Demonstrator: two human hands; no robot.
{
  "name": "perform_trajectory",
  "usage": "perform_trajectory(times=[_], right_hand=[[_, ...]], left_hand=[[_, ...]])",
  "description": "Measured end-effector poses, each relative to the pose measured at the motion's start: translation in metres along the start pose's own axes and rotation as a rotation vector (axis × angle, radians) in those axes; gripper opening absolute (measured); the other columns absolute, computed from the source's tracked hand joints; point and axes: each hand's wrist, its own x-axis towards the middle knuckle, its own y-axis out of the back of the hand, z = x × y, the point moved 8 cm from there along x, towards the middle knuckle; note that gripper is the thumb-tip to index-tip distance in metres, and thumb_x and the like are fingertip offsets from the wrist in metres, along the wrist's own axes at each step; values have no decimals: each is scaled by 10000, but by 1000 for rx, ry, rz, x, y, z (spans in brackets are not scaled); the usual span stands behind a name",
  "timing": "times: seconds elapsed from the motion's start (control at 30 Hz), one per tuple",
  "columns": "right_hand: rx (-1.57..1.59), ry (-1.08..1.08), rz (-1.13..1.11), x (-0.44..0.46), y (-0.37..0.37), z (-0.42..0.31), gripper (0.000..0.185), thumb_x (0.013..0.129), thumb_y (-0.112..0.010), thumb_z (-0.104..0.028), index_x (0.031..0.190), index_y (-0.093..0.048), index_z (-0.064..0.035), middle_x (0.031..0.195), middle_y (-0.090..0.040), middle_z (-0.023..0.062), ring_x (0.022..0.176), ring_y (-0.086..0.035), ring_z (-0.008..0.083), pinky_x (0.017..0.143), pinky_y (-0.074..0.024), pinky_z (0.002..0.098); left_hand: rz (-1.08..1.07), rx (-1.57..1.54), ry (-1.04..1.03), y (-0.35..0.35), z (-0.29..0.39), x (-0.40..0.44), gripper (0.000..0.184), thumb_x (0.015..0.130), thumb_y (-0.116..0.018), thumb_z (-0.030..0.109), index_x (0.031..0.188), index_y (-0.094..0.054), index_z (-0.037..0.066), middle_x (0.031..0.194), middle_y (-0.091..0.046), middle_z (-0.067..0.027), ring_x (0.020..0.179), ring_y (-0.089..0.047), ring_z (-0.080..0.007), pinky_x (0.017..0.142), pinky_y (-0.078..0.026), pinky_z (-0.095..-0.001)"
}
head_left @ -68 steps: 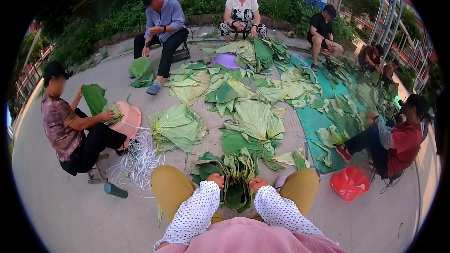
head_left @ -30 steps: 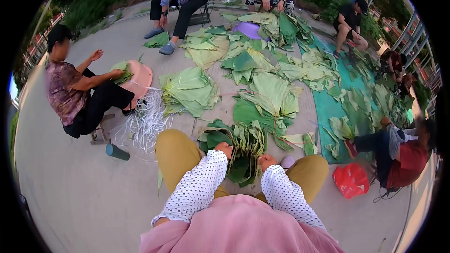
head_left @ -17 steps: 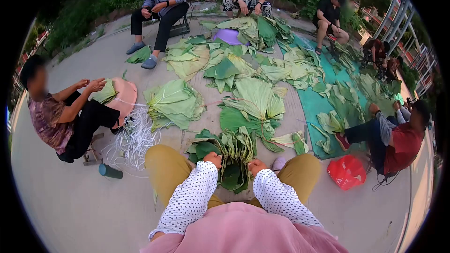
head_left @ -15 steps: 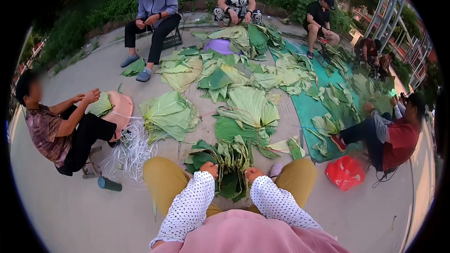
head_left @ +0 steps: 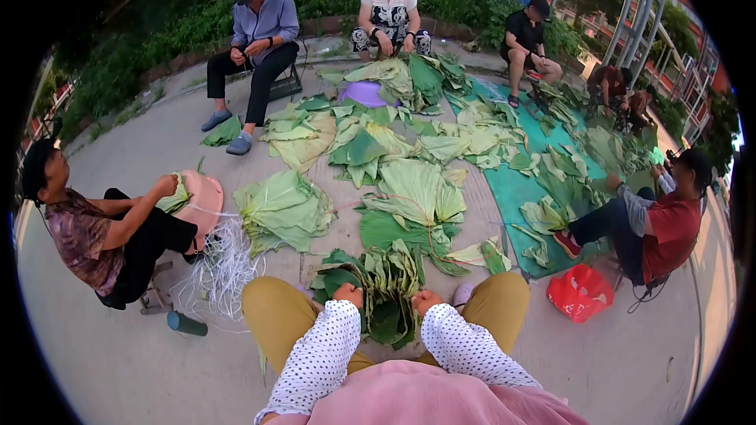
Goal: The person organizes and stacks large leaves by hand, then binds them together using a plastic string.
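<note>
Our left hand (head_left: 349,294) and right hand (head_left: 426,301) curled closed, each gripping own side of folded leaf bundle (head_left: 390,299); exact fingertip pinch cannot be told. Bundle low between our knees, folds upright, green leaf showing in middle. Leaf fan (head_left: 285,206) ahead on left, white strings (head_left: 224,264) beside it, bottle (head_left: 187,323) near strings. Red bag (head_left: 580,293) right of our knees, near teal tarp (head_left: 504,197).

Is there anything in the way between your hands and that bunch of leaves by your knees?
Nothing that I can see. The left hand and right hand are right at the sides of the bunch of leaves. The red bag is off to the right.
</note>
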Motion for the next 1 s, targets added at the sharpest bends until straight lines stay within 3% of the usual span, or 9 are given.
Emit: perform_trajectory(times=[0.17, 0.33, 0.67, 0.73, 0.77, 0.87, 0.93, 1.0], right_hand=[[-39, -11, -21, -3, 1, -4, 270, 836, -634, -234, 1011, -667, -31, 798, -663, 60, 713, -587, 151, 693, -476, 296], [-53, -11, -31, -9, 2, -9, 277, 840, -626, -228, 1028, -659, -28, 824, -667, 65, 745, -594, 157, 717, -476, 304], [-56, -18, -90, -7, -2, -10, 296, 850, -614, -209, 1072, -644, -15, 872, -672, 71, 802, -602, 173, 769, -472, 300], [-50, -21, -100, -8, -2, -9, 296, 850, -616, -203, 1074, -643, -11, 875, -674, 74, 807, -606, 172, 773, -472, 294], [-49, -21, -99, -8, -3, -10, 296, 850, -616, -203, 1074, -643, -11, 875, -674, 74, 807, -606, 172, 773, -472, 294], [-15, -24, -88, -7, -3, -10, 302, 850, -616, -199, 1078, -641, -3, 880, -675, 77, 809, -607, 173, 775, -472, 293], [-10, -23, -93, -6, -4, -9, 307, 850, -618, -194, 1082, -638, 5, 885, -676, 82, 811, -609, 173, 774, -473, 294], [-15, -22, -84, -6, -3, -8, 305, 849, -619, -193, 1080, -639, 4, 881, -676, 81, 806, -608, 172, 769, -474, 294]], left_hand=[[32, -47, -39, -8, -14, 19, 314, 931, -540, 219, 1166, -532, 10, 966, -656, -100, 715, -639, -176, 612, -508, -338], [45, -31, -51, -9, -13, 17, 252, 916, -557, 235, 1037, -580, 15, 880, -658, -91, 674, -634, -174, 590, -503, -335], [15, -75, -34, -7, -8, 9, 239, 921, -550, 241, 1005, -572, 18, 830, -644, -82, 666, -625, -165, 590, -499, -321], [-7, -134, 13, -6, -7, 3, 326, 895, -575, 304, 1002, -584, -4, 906, -638, -213, 851, -617, -349, 783, -467, -420], [-7, -133, 12, -4, -4, 0, 326, 895, -575, 304, 1002, -584, -4, 906, -638, -213, 851, -617, -349, 783, -467, -420], [-12, -163, 47, -7, -8, 2, 332, 898, -571, 295, 1032, -583, -9, 903, -646, -206, 835, -629, -338, 775, -474, -414], [10, -91, -21, -8, -9, 10, 248, 928, -541, 233, 1036, -559, 10, 867, -641, -75, 655, -610, -157, 582, -492, -323], [1, -107, -4, -11, -12, 11, 247, 926, -544, 232, 1035, -559, 11, 865, -641, -76, 655, -611, -157, 580, -494, -321]])
